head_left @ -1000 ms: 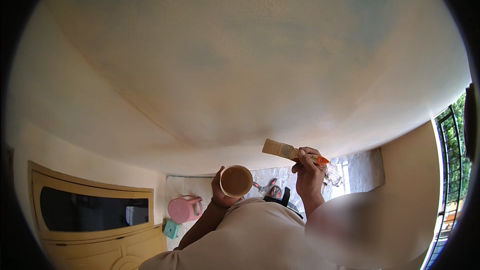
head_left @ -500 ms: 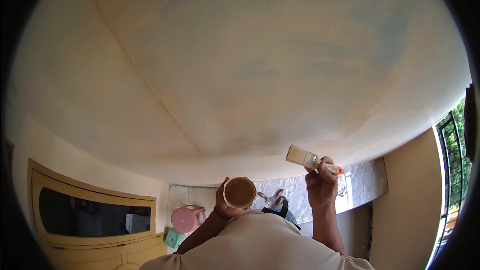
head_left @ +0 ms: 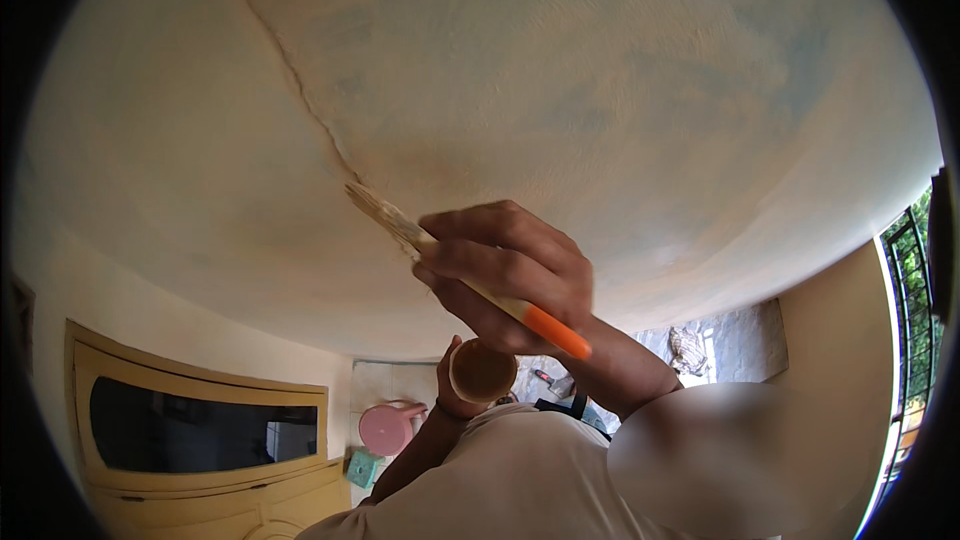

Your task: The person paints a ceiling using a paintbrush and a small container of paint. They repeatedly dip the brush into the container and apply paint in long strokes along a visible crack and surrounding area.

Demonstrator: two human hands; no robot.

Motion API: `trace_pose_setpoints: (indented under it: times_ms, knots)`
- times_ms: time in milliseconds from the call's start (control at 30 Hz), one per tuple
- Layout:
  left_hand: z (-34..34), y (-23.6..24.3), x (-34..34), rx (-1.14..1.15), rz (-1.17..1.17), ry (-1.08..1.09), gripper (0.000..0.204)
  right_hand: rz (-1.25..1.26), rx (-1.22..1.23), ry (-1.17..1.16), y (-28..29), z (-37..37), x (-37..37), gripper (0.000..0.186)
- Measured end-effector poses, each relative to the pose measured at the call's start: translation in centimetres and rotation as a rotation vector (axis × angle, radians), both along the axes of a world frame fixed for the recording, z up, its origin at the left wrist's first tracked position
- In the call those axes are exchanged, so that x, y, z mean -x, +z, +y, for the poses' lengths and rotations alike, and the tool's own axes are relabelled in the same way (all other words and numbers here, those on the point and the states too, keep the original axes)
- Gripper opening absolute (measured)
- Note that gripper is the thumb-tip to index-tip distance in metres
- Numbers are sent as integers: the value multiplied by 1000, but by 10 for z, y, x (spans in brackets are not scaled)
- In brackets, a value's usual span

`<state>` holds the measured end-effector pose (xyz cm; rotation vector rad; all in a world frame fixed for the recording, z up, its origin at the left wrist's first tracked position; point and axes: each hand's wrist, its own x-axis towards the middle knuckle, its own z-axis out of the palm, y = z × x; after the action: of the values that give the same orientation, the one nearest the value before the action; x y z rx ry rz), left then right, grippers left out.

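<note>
My right hand (head_left: pixel 515 275) is raised in front of the wall and grips a paintbrush (head_left: pixel 553 326) with a pale handle and an orange end. The brush's bristles (head_left: pixel 375 206) point up and left, at the lower end of a long crack (head_left: pixel 290 65) in the wall (head_left: pixel 620 70). Whether they press on the wall or hover just off it is hard to tell. Below, close to my chest, my left hand (head_left: pixel 455 392) is wrapped round a tub (head_left: pixel 483 371) of brownish liquid. My right hand partly covers the tub's upper edge.
A pink stool (head_left: pixel 386 430) and a small green stool (head_left: pixel 363 467) stand at lower left, near a yellow wooden cabinet (head_left: pixel 200 475) with a dark panel. Scrapers (head_left: pixel 553 381) lie on the grey marble surface (head_left: pixel 755 345). A barred window (head_left: pixel 908 275) is at far right.
My right hand has carried the brush up and left from the right side to the crack, turning the bristles toward the wall. My left hand still holds the tub low down.
</note>
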<state>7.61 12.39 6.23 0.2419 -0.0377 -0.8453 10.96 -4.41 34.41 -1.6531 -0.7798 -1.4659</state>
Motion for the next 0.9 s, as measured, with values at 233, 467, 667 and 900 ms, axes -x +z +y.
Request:
trace_pose_setpoints:
  times_ms: [233, 467, 667, 900]
  knots:
    - [21, -13, -2, 156, 204, -16, 66, -11, -141, -196, -14, -48, -10, 24]
    - [31, -28, -6, 123, 188, -54, 71, -99, -716, -323, -20, -155, 59, 17]
    - [12, -2, -4, 51, 206, -58, 66, -400, -508, -846, -13, -192, 96, 13]
    - [4, -7, -1, 80, 169, -144, 68, -91, 190, -656, 11, -86, 53, 22]
